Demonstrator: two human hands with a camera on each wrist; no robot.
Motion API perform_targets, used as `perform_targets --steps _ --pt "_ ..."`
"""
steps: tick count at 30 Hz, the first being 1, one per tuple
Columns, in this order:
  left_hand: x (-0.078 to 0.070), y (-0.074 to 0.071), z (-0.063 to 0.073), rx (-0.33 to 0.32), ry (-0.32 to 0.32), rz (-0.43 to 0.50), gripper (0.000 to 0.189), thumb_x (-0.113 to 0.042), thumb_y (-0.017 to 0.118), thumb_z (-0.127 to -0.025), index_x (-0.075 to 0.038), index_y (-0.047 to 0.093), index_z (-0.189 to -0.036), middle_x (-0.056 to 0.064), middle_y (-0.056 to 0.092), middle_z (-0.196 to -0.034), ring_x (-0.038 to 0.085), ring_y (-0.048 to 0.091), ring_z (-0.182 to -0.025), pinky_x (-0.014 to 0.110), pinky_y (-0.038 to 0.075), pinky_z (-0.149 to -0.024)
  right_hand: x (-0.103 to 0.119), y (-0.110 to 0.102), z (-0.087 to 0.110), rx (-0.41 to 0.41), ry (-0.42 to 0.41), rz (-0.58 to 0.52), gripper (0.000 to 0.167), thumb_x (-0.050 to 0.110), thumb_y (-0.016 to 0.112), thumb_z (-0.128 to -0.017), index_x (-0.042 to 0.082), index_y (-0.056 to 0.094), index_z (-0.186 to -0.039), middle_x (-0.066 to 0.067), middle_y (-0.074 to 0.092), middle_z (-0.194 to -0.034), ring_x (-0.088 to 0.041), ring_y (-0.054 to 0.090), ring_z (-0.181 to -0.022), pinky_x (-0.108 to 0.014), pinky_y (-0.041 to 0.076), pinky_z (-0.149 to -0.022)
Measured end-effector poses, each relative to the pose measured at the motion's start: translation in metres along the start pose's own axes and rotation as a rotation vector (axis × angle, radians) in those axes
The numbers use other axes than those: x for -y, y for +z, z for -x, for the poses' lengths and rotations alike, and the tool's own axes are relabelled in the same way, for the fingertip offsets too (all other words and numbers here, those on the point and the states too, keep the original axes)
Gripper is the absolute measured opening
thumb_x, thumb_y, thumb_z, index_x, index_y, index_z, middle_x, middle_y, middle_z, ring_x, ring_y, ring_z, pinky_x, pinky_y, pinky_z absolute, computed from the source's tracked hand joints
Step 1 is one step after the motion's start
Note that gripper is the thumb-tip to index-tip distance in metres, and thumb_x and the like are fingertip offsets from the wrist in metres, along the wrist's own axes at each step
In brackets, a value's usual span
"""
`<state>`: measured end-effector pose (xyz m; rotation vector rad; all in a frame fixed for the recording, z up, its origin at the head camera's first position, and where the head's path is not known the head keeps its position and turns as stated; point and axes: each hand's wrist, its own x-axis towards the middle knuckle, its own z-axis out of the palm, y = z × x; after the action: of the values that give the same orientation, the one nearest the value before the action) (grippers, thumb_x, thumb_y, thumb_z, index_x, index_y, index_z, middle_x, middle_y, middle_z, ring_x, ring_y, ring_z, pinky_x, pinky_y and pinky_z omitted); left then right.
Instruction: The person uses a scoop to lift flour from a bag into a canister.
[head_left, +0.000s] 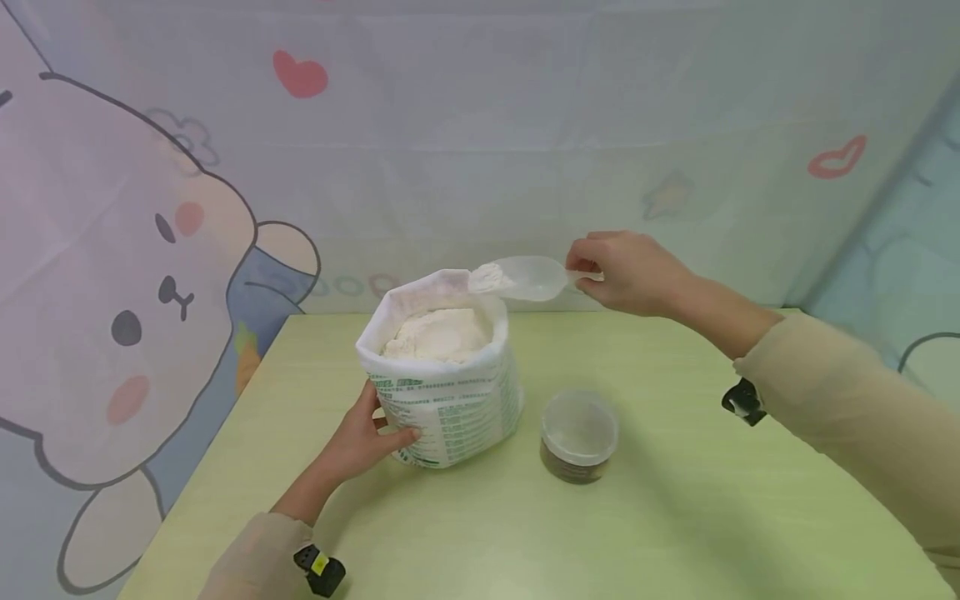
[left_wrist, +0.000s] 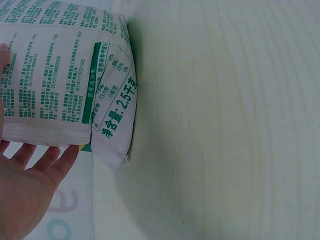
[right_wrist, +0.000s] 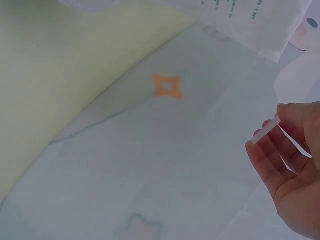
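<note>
A white bag with green print (head_left: 457, 417) stands on the table with its top rolled open, filled with pale flour-like powder (head_left: 438, 333). My left hand (head_left: 360, 446) grips its left side, thumb on the printed face and fingers round the edge. In the left wrist view the fingers (left_wrist: 47, 167) reach behind the bag (left_wrist: 55, 75). Above the bag's right rim, a translucent plastic scoop (head_left: 536, 279) carries some powder (head_left: 489, 277) at its tip. My right hand (head_left: 633, 271) pinches the scoop's handle, its end (right_wrist: 265, 131) showing between thumb and fingers in the right wrist view.
A round clear tub with a lid-like pale top (head_left: 579, 429) stands on the table, right of the bag. The pale green wood-grain table (head_left: 675, 500) ends at a printed cloth backdrop (head_left: 525, 150) with a cartoon bear at left.
</note>
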<state>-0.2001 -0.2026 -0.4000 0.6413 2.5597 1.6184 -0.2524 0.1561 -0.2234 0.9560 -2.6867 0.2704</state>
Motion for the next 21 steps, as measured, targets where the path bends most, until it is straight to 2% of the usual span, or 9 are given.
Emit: perform_targets --steps 5,7,12,21 --pt "0.020 0.000 -0.004 -0.001 0.001 0.000 0.085 -0.016 0.074 -0.078 -0.031 0.019 -0.141 0.002 0.039 -0.133 0.029 0.040 -0.120 0.051 0.045 -0.094 -0.009 -0.004 0.007 -0.014 0.011 0.019 0.010 0.005 0.064 -0.082 0.007 0.062 -0.091 -0.003 0.060 -0.085 -0.018 0.056 -0.076 -0.033 0.049 -0.070" --pt "0.023 0.000 -0.004 -0.004 -0.005 0.003 0.086 -0.019 0.075 -0.077 -0.034 0.019 -0.140 0.000 0.040 -0.132 0.027 0.041 -0.120 0.049 0.045 -0.094 -0.013 -0.004 0.010 -0.016 0.014 0.026 0.009 0.005 0.063 -0.082 0.007 0.062 -0.090 -0.002 0.059 -0.083 -0.016 0.054 -0.074 -0.032 0.048 -0.068" --pt "0.025 -0.001 -0.004 -0.010 -0.015 0.005 0.085 -0.022 0.076 -0.076 -0.038 0.020 -0.139 -0.004 0.041 -0.130 0.025 0.042 -0.118 0.047 0.046 -0.093 -0.020 -0.004 0.017 -0.016 0.019 0.034 0.007 0.004 0.062 -0.082 0.007 0.062 -0.089 -0.002 0.058 -0.080 -0.015 0.051 -0.071 -0.031 0.046 -0.065" --pt "0.021 0.000 -0.003 -0.003 0.003 -0.002 0.087 -0.021 0.075 -0.077 -0.039 0.018 -0.140 -0.004 0.040 -0.132 0.025 0.042 -0.119 0.048 0.046 -0.093 -0.029 0.002 0.032 -0.026 0.020 0.015 0.011 0.004 0.067 -0.079 0.008 0.064 -0.089 -0.001 0.061 -0.081 -0.014 0.054 -0.072 -0.032 0.047 -0.065"
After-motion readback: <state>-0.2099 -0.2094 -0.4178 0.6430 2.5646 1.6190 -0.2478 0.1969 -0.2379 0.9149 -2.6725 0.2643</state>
